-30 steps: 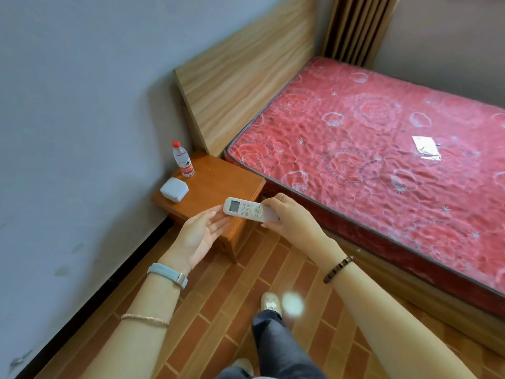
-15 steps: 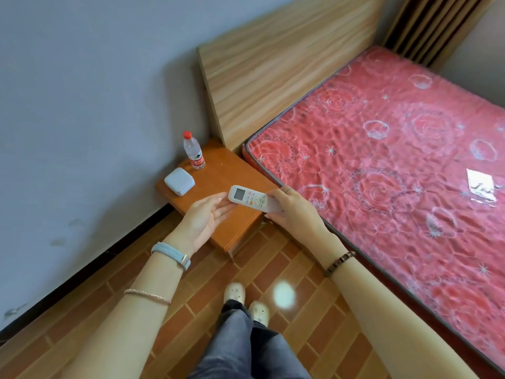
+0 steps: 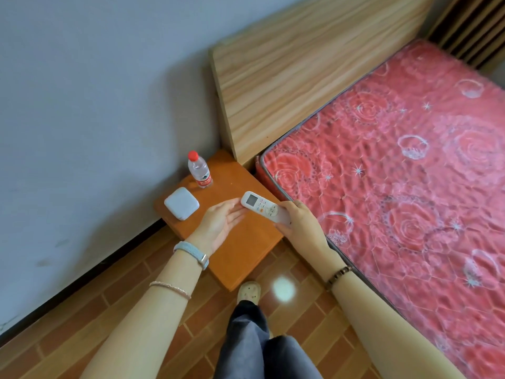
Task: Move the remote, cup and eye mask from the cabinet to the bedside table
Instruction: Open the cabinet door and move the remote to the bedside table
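Remote (image 3: 259, 207) end inside right hand (image 3: 302, 228)

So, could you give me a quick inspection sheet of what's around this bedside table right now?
Surface: orange-brown wooden bedside table, top partly occupied.
Job's things: white remote with a small screen, held over the table; cup and eye mask not in view.
Clutter: clear plastic bottle with red cap, upright; white rounded square box beside it.
Grippers: right hand grips the remote's button end; left hand open, palm up, fingertips by its screen end.
Cables: nothing seen.
Surroundings: red floral mattress, light wooden headboard, grey wall, brick-pattern floor.
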Demonstrator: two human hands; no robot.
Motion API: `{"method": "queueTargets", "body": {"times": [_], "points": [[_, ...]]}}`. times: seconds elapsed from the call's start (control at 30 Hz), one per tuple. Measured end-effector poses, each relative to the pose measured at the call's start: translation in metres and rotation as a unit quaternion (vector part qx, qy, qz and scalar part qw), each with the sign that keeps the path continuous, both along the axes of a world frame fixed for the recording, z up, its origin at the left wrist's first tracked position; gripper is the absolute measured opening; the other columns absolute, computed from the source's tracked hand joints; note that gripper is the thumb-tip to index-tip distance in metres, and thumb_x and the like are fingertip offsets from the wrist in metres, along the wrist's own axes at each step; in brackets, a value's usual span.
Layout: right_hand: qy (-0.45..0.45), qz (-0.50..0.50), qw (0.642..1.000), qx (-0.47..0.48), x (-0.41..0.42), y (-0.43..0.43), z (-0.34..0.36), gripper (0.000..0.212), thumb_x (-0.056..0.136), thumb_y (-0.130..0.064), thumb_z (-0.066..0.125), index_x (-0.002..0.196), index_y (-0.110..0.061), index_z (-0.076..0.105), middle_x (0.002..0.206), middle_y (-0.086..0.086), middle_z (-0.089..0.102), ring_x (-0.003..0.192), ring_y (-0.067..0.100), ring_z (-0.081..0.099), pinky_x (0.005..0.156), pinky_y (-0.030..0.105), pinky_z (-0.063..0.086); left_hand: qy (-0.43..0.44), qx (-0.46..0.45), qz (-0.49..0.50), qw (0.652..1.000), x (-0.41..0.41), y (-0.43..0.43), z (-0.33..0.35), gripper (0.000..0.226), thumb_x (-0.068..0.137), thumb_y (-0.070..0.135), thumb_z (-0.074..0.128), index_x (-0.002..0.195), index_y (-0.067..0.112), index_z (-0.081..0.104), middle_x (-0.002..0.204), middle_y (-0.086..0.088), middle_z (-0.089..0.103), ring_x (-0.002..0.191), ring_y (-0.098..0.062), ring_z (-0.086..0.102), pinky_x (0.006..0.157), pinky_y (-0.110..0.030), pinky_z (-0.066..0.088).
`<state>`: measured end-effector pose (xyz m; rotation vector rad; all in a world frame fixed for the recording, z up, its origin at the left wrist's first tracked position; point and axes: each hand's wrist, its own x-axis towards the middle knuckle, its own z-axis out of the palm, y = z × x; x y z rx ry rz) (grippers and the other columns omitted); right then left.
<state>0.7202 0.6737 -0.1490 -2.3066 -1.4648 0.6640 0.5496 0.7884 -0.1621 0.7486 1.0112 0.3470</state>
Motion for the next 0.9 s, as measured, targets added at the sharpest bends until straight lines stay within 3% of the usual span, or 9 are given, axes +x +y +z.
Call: {"method": "queueTargets", "body": {"times": [0.23,0.37,0.47,0.63,0.73,0.9], "points": [[0.036,-0.067,0.997,0.005,0.022,0.072,-0.063,0.046,0.078,-0.019,0.076,0.121,-0.015,0.060,0.111,0.002,0.055,0.103,0.019,0.052,0.079,0.032,0.049,0.013,-0.029,0.046,0.998,0.035,0.062,-0.056,0.037,0.100,0.016,0.042,0.137,0.010,0.045,0.133,-0.008,0.055,0.122,-0.021,0.053,0.107,-0.037,0.039],[0.041,-0.082,0.996,-0.003,0.033,0.100,-0.109,0.043,0.074,-0.021,0.080,0.114,-0.016,0.065,0.106,0.001,0.054,0.101,0.015,0.043,0.082,0.028,0.042,0.018,-0.048,0.093,0.994,0.052,0.076,-0.099,0.041,0.100,0.012,0.038,0.141,0.012,0.040,0.137,-0.007,0.052,0.125,-0.020,0.051,0.100,-0.031,0.042],[0.051,-0.074,0.996,-0.027,0.040,0.118,-0.152,0.043,0.075,-0.024,0.079,0.115,-0.018,0.063,0.107,0.001,0.052,0.102,0.015,0.043,0.077,0.025,0.037,0.027,-0.070,0.125,0.989,0.063,0.080,-0.138,0.039,0.099,0.009,0.038,0.138,0.010,0.043,0.132,-0.010,0.057,0.117,-0.018,0.057,0.096,-0.029,0.045],[0.073,-0.068,0.994,-0.047,0.035,0.144,-0.223,0.040,0.075,-0.028,0.079,0.111,-0.020,0.061,0.103,-0.001,0.050,0.102,0.017,0.046,0.070,0.026,0.040,0.058,-0.079,0.157,0.983,0.078,0.074,-0.210,0.037,0.100,0.010,0.035,0.136,0.007,0.042,0.125,-0.014,0.058,0.114,-0.023,0.059,0.106,-0.041,0.041],[0.086,-0.088,0.991,-0.047,0.028,0.156,-0.256,0.035,0.077,-0.031,0.076,0.106,-0.021,0.061,0.098,-0.001,0.050,0.099,0.017,0.048,0.064,0.025,0.038,0.093,-0.045,0.151,0.983,0.083,0.071,-0.244,0.038,0.100,0.014,0.033,0.137,0.014,0.043,0.132,-0.010,0.055,0.117,-0.020,0.057,0.105,-0.039,0.041],[0.093,-0.086,0.990,-0.057,0.021,0.160,-0.292,0.034,0.079,-0.033,0.074,0.107,-0.020,0.061,0.097,-0.001,0.049,0.097,0.016,0.047,0.054,0.019,0.030,0.122,-0.033,0.167,0.978,0.084,0.067,-0.273,0.040,0.099,0.010,0.033,0.136,0.014,0.047,0.127,-0.006,0.059,0.113,-0.016,0.059,0.102,-0.034,0.044]]}}
